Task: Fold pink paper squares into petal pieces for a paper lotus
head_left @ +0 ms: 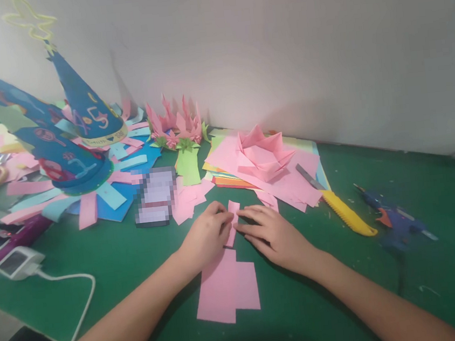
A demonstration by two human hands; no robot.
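I see a thin pink strip (pixel 233 212) between two hands, right at the green desk (pixel 307 314). The left hand (pixel 205 230) seems to pinch its edge; the right hand (pixel 277 236) touches it, fingers a bit spread. It looks partly folded. Pink sheets (pixel 216 293) nearby lie flat, unfolded. Behind is a grey wall (pixel 279 40).

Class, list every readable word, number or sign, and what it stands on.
"5": pink, on the blue cone hat with a yellow topper.
Purple mark beside it: too blurred.
Lettering on that hat's pale yellow band: too blurred.
Marks on the front blue cone hat and rear one: unclear.
Pixelated purplish rectangle; screen of white device: unreadable.
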